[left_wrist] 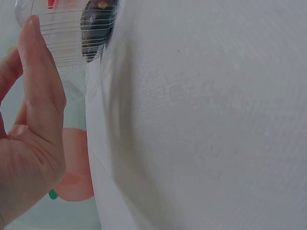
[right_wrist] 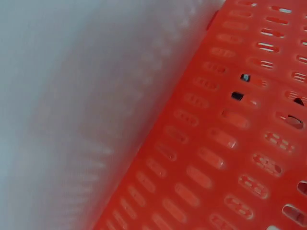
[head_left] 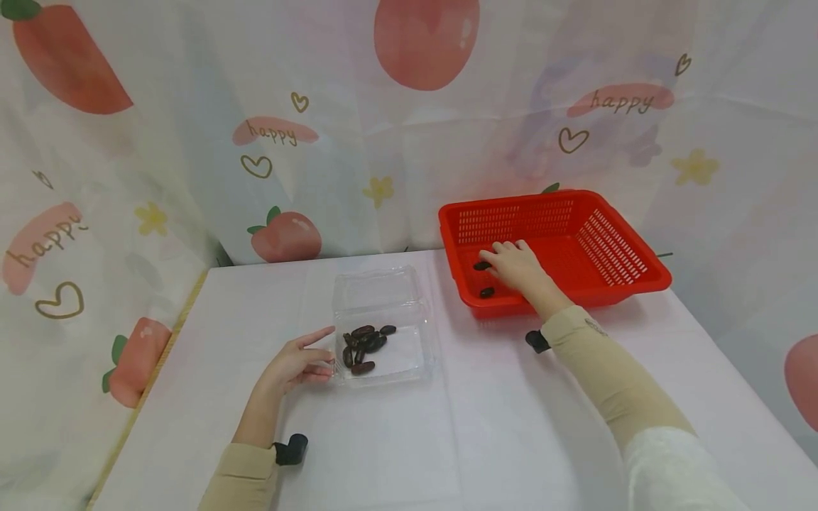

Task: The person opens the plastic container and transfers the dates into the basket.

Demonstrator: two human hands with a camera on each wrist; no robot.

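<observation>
Beside the left wall of a clear plastic clamshell box [head_left: 409,355], my left hand [head_left: 297,365] has its fingers extended and touching that wall. Several dark brown dates [head_left: 363,367] lie in the box's left half, and its lid stands open toward the back. The left wrist view shows one date [left_wrist: 98,28] through the ribbed plastic, near the fingertips of the left hand [left_wrist: 38,96]. My right hand [head_left: 517,270] reaches down into a red basket [head_left: 613,284]. A date [head_left: 482,265] is at its fingertips; whether they pinch it is unclear. Another date [head_left: 487,292] lies nearer the basket's front wall.
A white-covered table [head_left: 383,454] carries both containers, the basket at its back right. Behind it hangs a printed cloth [head_left: 358,85] with fruit and "happy" lettering. The slotted basket wall [right_wrist: 206,143] fills much of the right wrist view, hiding the hand there.
</observation>
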